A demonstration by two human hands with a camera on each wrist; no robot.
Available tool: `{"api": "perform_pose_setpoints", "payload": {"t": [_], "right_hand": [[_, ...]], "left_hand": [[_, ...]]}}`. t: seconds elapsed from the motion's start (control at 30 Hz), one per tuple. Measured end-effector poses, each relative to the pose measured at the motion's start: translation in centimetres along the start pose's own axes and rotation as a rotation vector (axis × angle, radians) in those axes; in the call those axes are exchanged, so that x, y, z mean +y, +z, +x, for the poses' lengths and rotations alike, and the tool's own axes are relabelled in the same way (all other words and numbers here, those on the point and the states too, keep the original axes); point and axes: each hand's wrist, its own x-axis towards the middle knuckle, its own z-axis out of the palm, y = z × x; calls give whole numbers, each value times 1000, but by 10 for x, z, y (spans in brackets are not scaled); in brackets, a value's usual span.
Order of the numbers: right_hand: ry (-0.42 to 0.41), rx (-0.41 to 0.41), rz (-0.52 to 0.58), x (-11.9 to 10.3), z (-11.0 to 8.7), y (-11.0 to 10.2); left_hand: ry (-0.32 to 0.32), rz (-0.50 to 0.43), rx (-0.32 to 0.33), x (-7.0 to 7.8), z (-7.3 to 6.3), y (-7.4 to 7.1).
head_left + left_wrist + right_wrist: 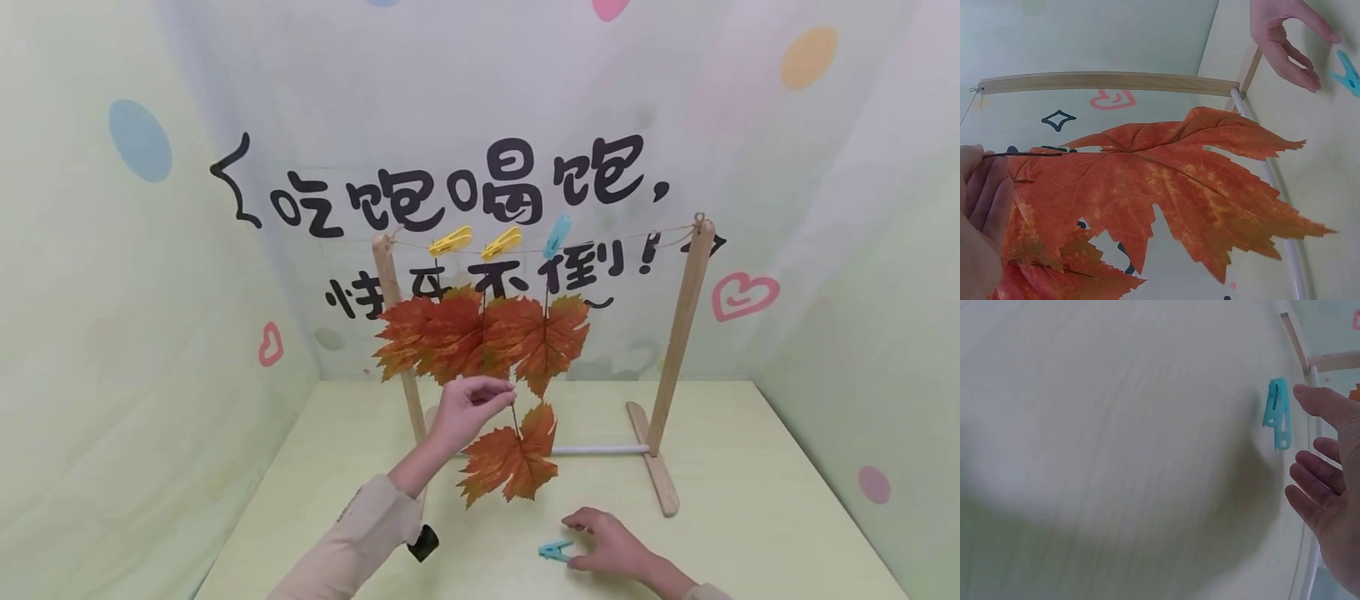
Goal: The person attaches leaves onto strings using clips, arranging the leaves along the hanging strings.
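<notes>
My left hand pinches the dark stem of an orange-red artificial leaf between thumb and fingertips. The leaf hangs below the hand, in front of the wooden stand, and fills much of the left wrist view. Down at the table, my right hand reaches with parted, bent fingers beside a light blue clothespin. Its thumb is right by the clothespin in the right wrist view, with nothing between the fingers. Above, more orange-red leaves hang in a row from the string.
A wooden post stands at the left and another post at the right, with a string tied between them. Two yellow clothespins and a blue clothespin sit on it. A white rod joins the posts low down.
</notes>
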Motion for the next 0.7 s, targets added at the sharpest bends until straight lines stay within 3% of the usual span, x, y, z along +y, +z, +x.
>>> {"api": "perform_pose_setpoints", "payload": {"t": [0.13, 0.3, 0.43, 0.7], "right_hand": [[-56, 5, -71, 5, -2, 8], [-25, -25, -142, 8, 0, 13], [29, -61, -137, 7, 1, 12], [39, -85, -169, 4, -5, 6]], "left_hand": [[12, -14, 12, 11, -6, -2], [14, 27, 21, 28, -15, -4], [-16, 35, 30, 27, -18, -4], [30, 16, 73, 21, -21, 1]]}}
